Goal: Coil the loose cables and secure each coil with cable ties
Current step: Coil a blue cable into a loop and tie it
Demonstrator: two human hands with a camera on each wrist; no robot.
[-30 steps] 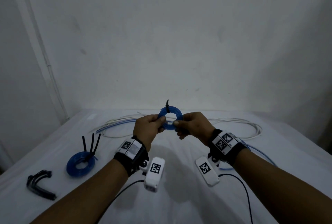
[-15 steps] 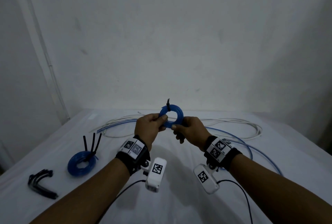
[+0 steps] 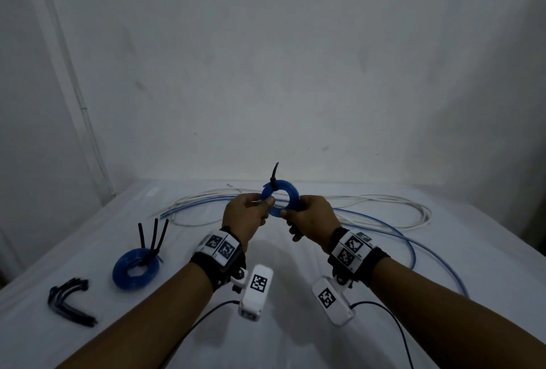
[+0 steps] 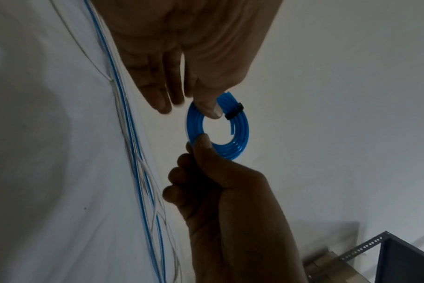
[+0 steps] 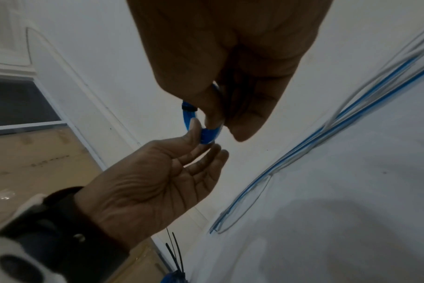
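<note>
The blue coil (image 3: 280, 198) had been turned, pinched by left hand (image 3: 245, 215) at nine o'clock and right hand (image 3: 310, 218) at five; loosely held, unfastened turns could have sprung.

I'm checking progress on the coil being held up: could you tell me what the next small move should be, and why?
Probably add a second tie. Both hands, left hand and right hand, pinch the blue coil, which carries only one black tie, whereas the finished coil on the table shows three tie tails. Spare ties lie left.
</note>
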